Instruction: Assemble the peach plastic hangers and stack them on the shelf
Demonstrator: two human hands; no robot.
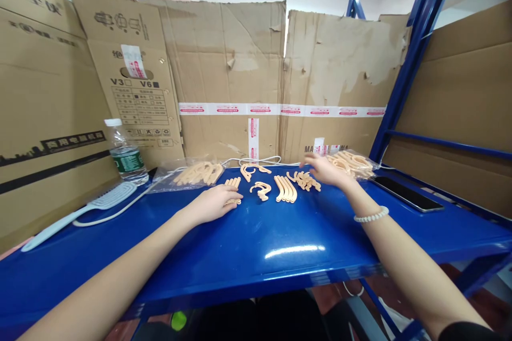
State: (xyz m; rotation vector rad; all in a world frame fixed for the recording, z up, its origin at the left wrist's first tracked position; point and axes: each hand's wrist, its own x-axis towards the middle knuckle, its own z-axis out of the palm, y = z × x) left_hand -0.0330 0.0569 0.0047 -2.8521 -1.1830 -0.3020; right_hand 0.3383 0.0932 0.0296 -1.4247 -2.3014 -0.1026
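My left hand (214,203) lies over a small row of beige plastic bars (232,183), its fingers stretched out across them and partly covering them. My right hand (323,170) is just above and behind a pile of beige hooks (304,180), fingers apart, with nothing visible in them. Between the hands are a stack of hook pieces (262,191) and a neat row of curved beige arms (286,189), which look like folding hanger parts. Farther back lies a hook with an arm beside it (254,170); whether they are joined I cannot tell.
Clear plastic bags of beige parts lie at left (200,173) and right (350,164). A phone (406,193) sits at right. At left are a water bottle (127,157), a hairbrush (84,210) and a white cable. Cardboard (228,58) walls the blue table (256,245).
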